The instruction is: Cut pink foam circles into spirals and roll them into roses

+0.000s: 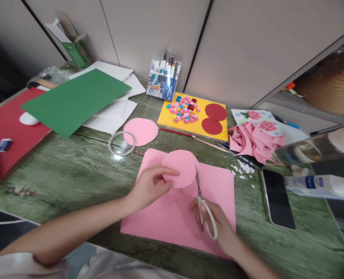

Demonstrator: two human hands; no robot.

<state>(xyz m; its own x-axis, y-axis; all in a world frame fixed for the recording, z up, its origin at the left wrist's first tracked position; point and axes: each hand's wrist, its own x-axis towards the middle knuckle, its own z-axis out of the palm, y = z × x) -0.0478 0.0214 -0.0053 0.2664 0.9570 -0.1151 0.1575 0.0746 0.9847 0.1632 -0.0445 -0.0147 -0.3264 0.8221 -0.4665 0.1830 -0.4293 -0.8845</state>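
In my left hand (151, 186) a pink paper circle (182, 166) is pinched between thumb and fingers at its left side. My right hand (214, 221) grips white-handled scissors (200, 188), whose blades point up at the circle's right edge. The blades look closed or nearly so. Beneath both hands lies a stack of pink sheets (172, 224). Just beyond it, another pink paper round (144, 131) rests on the table, partly under a pale ring (109, 145).
Behind are a yellow sheet (195, 128) with pom-poms and red circles, and a marker box (161, 83). Pink scraps (254, 141), a phone (278, 199) and a white tube (319, 186) sit right. Green paper (76, 100) and a red sheet (15, 147) lie left.
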